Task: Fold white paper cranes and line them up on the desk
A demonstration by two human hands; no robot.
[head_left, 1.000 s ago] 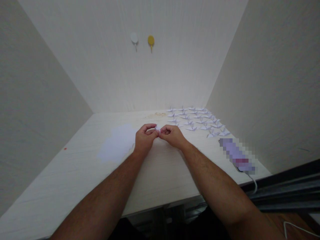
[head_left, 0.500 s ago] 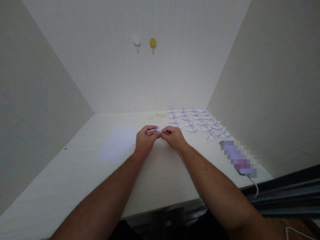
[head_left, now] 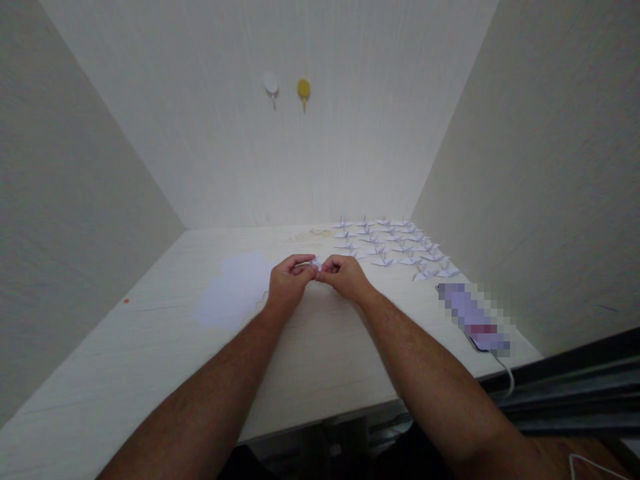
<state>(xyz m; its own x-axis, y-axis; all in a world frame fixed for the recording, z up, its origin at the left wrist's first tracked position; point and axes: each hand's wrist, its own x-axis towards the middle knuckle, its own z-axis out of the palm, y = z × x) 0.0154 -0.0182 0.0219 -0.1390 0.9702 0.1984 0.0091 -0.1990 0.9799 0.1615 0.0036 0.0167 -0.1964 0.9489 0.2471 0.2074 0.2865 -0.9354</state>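
Note:
A small folded white paper (head_left: 316, 263) sits between my two hands above the middle of the table. My left hand (head_left: 290, 280) pinches it from the left, with the index finger reaching over its top. My right hand (head_left: 345, 273) has thumb and fingers closed on its right edge. Fingers cover much of the paper, so its exact folded shape is hard to make out. Beyond my right hand, several white paper cranes (head_left: 383, 261) stand in rows on the table.
White paper sheets (head_left: 233, 287) lie left of my hands on the pale table (head_left: 320, 373). A blurred-out phone (head_left: 467, 317) with a white cable (head_left: 511, 381) rests at the right. Walls enclose the back and sides. A white hook (head_left: 271, 85) and yellow hook (head_left: 304, 88) are on the back wall.
My right fingertips have shifted slightly down and left along the paper. Both hands still hold it in nearly the same spot. The view has moved a little.

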